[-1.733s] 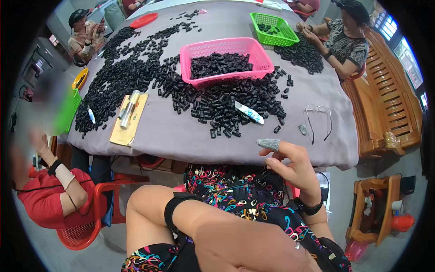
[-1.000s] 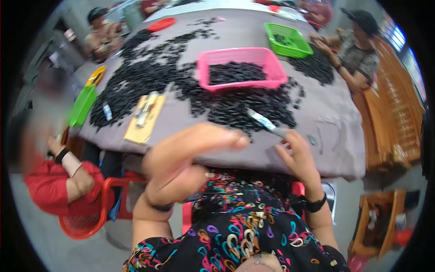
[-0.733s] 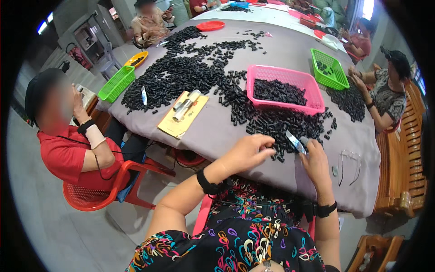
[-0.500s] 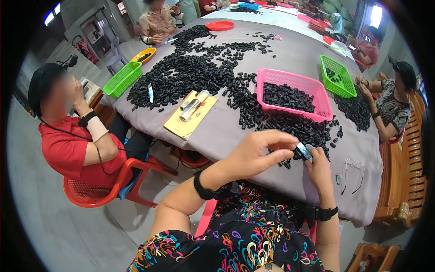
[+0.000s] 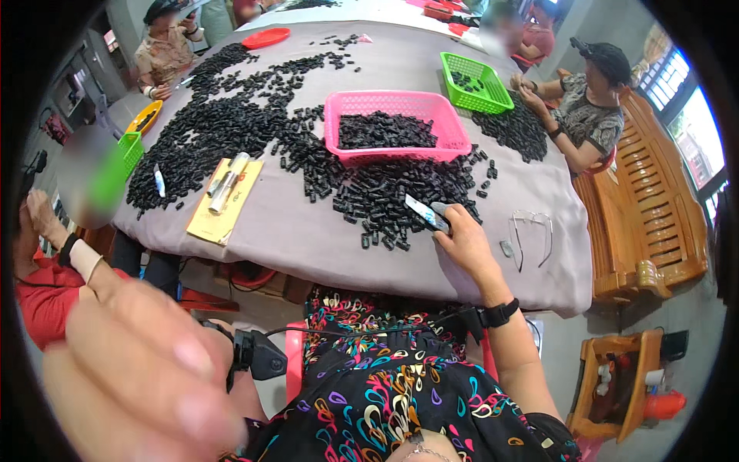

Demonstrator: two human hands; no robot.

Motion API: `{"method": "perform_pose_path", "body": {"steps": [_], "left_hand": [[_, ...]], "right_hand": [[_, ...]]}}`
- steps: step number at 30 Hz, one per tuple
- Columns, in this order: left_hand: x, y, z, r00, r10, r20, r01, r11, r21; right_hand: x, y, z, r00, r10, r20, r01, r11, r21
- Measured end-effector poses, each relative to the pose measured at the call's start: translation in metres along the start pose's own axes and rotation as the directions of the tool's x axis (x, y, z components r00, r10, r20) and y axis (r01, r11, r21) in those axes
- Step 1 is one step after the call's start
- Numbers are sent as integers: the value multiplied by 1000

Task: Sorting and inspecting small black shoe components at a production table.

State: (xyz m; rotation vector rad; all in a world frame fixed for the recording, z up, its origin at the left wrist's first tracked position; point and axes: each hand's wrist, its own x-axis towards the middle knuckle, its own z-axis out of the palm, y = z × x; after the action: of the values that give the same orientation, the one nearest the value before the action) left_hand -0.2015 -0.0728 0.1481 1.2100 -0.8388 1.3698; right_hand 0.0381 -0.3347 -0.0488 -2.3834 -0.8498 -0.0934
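Observation:
My left hand [image 5: 146,377] is raised very close at the lower left, large and blurred. Its fingers are curled and pressed together; whatever they pinch, if anything, cannot be made out. My right hand [image 5: 465,240] is closed round a flat blue-and-white strip [image 5: 426,212], knife-like in shape, which points up and left over the table. Beneath the strip spreads a heap of small black cylindrical parts [image 5: 385,189]. A grey piece [image 5: 439,208] shows beside my right fingers. Just behind the heap stands a pink basket [image 5: 400,154] holding more black parts.
Eyeglasses [image 5: 531,231] lie right of my hand on the grey tablecloth [image 5: 308,231]. To the left are a yellow booklet [image 5: 208,223] with clear tubes and a larger pile of black parts [image 5: 208,127]. A green basket [image 5: 477,96] stands far right. Several people sit around the table.
My left hand has left the right hand and come up close at lower left. My right hand still grips the strip, now over the heap. The whole view has shifted right.

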Motion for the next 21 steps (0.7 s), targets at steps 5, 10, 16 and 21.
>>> {"method": "perform_pose_path", "body": {"steps": [5,10,16,21], "left_hand": [[-6,-1,13,1000,21,8,-20,996,-89],[-5,-1,13,965,-51,258,103,976,-192],[-4,-2,12,847,-38,530,252,907,-337],[15,3,-2,667,-30,744,380,873,-305]], "right_hand": [[0,11,4,996,-85,-25,83,995,-53],[4,7,3,998,-57,-30,55,996,-70],[9,13,12,996,-73,-47,67,992,-105],[6,15,8,999,-23,-31,25,997,67]]}}
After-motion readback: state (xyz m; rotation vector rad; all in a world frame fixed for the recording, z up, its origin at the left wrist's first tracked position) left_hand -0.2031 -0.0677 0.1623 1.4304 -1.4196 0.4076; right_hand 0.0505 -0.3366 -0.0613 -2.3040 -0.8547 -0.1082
